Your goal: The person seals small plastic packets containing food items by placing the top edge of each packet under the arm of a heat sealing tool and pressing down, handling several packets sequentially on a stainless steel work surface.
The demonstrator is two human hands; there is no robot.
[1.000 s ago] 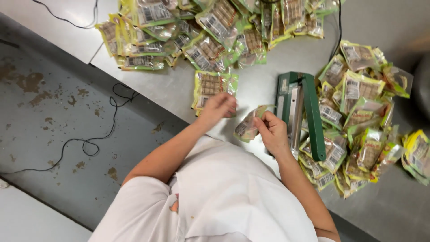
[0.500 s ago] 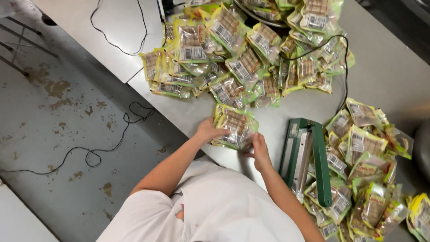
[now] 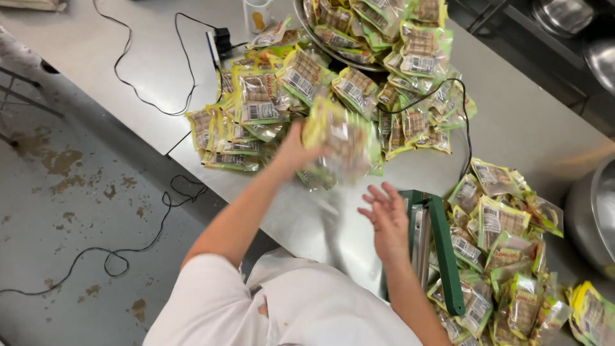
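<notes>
Left hand lifts a sealed snack packet above the steel worktop.

The left hand [image 3: 291, 154] grips a yellow-green snack packet [image 3: 339, 142], blurred, just above the worktop [image 3: 532, 128], in front of the heap of packets [image 3: 269, 106] at its far side. The right hand [image 3: 386, 214] is open with fingers spread, holding nothing, beside the green heat sealer [image 3: 442, 253] near the front edge. The packet looks light, soft and slippery, I judge; pinching the flat sealed edge seems safest, because squeezing the middle may crush the contents.

The left hand [image 3: 293, 152] is extended forward with fingers closed in a grip, while the right hand [image 3: 386, 214] hovers open, fingers spread.
</notes>
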